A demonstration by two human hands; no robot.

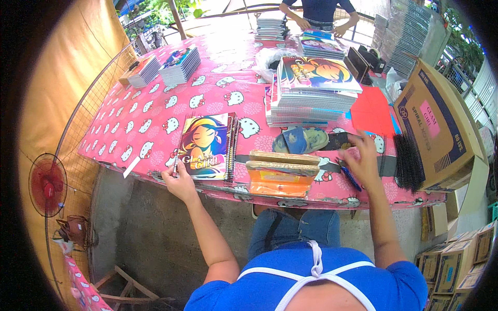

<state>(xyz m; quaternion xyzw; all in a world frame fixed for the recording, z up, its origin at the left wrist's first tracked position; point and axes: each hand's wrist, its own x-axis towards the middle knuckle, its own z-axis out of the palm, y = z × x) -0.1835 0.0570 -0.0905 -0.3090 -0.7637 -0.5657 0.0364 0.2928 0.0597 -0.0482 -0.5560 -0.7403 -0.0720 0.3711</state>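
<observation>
A small pile of spiral notebooks (206,147) with a colourful cartoon cover lies near the table's front edge. My left hand (179,181) grips the lower left corner of the pile, at its bound edge. On the right, my right hand (364,161) hovers over the table with thumb and fingers apart. Just beneath it lies a blue-handled tool (350,177), perhaps pliers, partly hidden by the hand. Between my hands stands an orange and brown block-like stand (283,175). A blue slipper (301,141) rests behind that stand.
A tall stack of notebooks (314,98) stands beyond the slipper. Black spiral coils (407,163) lie beside a large cardboard box (436,124) at right. Smaller notebook stacks (180,66) sit far left. Across the pink table (150,111) another person (322,15) handles notebooks.
</observation>
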